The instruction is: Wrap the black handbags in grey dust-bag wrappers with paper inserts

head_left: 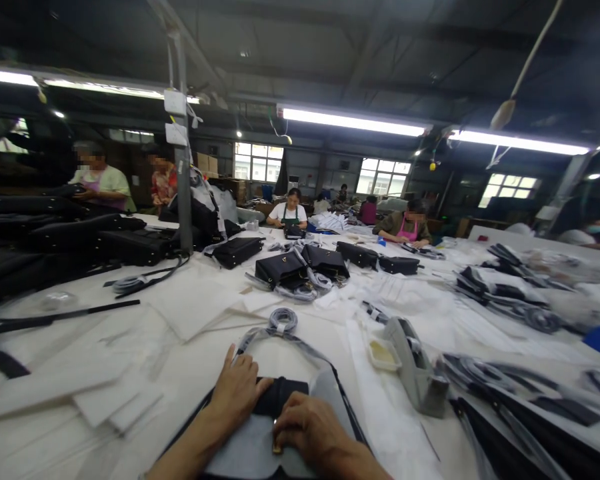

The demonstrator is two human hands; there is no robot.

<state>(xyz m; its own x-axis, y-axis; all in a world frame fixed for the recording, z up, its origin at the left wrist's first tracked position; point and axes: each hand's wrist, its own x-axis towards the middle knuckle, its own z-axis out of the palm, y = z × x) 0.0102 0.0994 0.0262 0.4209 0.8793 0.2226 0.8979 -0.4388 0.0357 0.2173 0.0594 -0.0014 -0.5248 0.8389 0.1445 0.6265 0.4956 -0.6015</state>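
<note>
In the head view, the black handbag [293, 387] lies on the worktable [210, 360] directly before you, partly covered by a pale grey protective sheet [240, 445]. Your left hand [237, 393] is loosely open, its thumb on the black part and its fingers by the far edge, gripping nothing you can make out. Your right hand [307, 427] is curled, fingertips apparently pinching a small gold-coloured fitting [277, 449] over the sheet.

As for progress, the strap is already sleeved in clear film, and its coil [283, 321] is bound with a white band beyond the bag. The sheet is in place, but the fitting seems unfinished, being under your fingers; whether it is fastened is hidden. The bag has no outer wrapping that you can see.

To your right stand a grey tape dispenser [415, 370] and a shallow tub [384, 355]. Further off, more black handbags [280, 268] sit upright, some with film-wrapped straps beside them.
</note>
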